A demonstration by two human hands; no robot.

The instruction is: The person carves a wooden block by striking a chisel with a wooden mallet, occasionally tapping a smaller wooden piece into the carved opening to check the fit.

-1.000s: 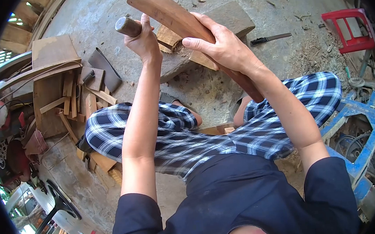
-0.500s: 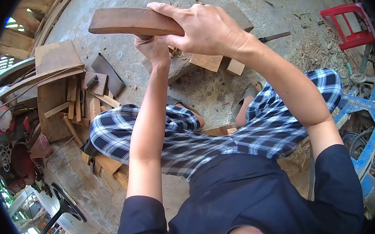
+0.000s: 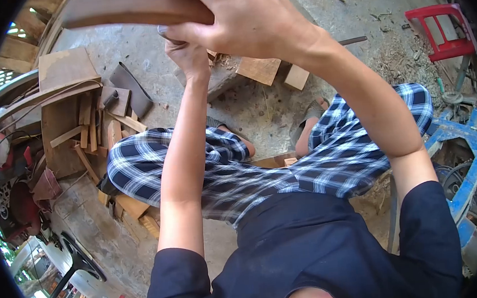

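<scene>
A curved, brown piece of wood (image 3: 132, 7) is raised high in front of me, partly cut off by the top edge of the view. My right hand (image 3: 245, 19) grips its right end, thumb along the lower edge and fingers over the top. Just below the wood, my left hand (image 3: 191, 60) is closed at its underside; the left fingers are mostly hidden behind the wood and the right thumb. Beneath the hands, a wooden block (image 3: 259, 70) and a smaller block (image 3: 297, 77) lie by a low slab on the floor.
Offcuts (image 3: 88, 124) and a dark strap-like sheet (image 3: 133, 90) lie to the left. A red plastic stool (image 3: 442, 32) stands at the right. Near my right knee is a blue metal frame (image 3: 469, 159). Wood shavings (image 3: 397, 63) are scattered on the concrete floor.
Both hands and the curved wood have moved up and slightly left, closer to the camera. The wood's upper part has gone out of view.
</scene>
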